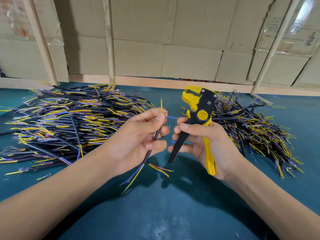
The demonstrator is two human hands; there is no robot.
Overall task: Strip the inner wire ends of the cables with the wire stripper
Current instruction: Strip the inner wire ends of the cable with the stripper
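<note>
Cable (156, 135) and wire stripper (199, 115) in hand

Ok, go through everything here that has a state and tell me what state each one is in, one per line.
Left hand: pinches a black cable.
Black cable: held upright, inner wires fanned out at the top.
Yellow wire: stands up, tip bared.
Blue wire: points toward the stripper.
Right hand: holds the wire stripper.
Wire stripper: head up, handles spread, nothing in it.

Glossy plastic wire stripper (199, 108), matt teal table (173, 213), cardboard wall (190, 40).
</note>
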